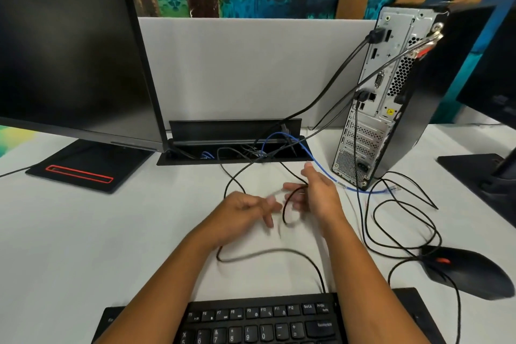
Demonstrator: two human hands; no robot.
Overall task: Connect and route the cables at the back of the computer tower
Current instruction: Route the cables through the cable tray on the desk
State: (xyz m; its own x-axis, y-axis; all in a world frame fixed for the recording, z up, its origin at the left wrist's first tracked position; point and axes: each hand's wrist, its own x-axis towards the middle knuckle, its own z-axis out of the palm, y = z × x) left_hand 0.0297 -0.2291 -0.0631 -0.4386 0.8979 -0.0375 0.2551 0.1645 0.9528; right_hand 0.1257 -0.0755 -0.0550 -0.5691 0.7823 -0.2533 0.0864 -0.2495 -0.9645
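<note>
Two bare forearms, bare hands (279,204) — no sleeves visible.

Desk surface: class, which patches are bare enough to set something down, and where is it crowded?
Bare: the white desk between the monitor base and keyboard, left of the hands. Crowded: cable loops between the tower and mouse; the cable tray; the middle, where both hands work a black cable.
</note>
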